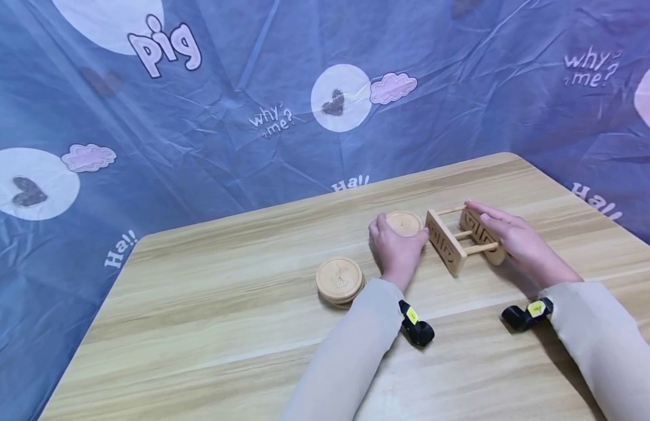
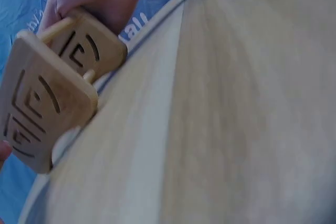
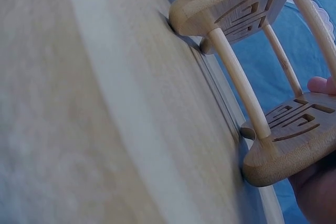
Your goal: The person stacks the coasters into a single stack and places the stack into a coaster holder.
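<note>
I note the left hand [image 1: 395, 248] gripping a round pale wooden coaster [image 1: 404, 223] near the table's [image 1: 224, 327] far edge; the right hand [image 1: 506, 237] rests flat-fingered on the carved wooden dowel rack [image 1: 464, 241]; unbraced, that rack could slide when nudged

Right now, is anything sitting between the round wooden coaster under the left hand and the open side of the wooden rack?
Nothing visible does. The left hand grips the round coaster right beside the wooden coaster rack, which the right hand steadies. The stack of coasters lies on the other side, away from that gap.
</note>
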Motion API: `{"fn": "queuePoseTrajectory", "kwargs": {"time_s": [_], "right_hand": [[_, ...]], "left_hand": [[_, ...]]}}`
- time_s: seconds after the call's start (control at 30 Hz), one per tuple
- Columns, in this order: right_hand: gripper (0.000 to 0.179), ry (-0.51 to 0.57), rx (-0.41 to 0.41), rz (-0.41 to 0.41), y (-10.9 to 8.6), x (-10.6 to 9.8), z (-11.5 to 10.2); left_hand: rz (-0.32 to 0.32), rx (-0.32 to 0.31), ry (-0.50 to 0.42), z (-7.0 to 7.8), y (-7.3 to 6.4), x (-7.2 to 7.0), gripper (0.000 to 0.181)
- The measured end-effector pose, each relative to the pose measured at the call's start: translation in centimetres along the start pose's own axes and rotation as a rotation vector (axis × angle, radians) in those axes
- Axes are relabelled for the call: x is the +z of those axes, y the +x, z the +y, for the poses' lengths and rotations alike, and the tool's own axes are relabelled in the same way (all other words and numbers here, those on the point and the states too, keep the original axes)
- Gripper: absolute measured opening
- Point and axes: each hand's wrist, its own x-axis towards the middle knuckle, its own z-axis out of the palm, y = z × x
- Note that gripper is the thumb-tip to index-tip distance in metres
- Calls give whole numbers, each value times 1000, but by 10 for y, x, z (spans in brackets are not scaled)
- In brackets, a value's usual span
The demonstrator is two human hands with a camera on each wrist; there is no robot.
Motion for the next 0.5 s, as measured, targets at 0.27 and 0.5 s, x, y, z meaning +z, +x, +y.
{"fn": "queuePoseTrajectory", "kwargs": {"time_s": [0.27, 0.5], "right_hand": [[57, -2, -3, -7, 3, -1, 2], [59, -26, 10, 12, 3, 0, 1]], "left_hand": [[-35, 8, -118, 18, -4, -10, 90], [-68, 83, -253, 33, -4, -28, 86]]}}
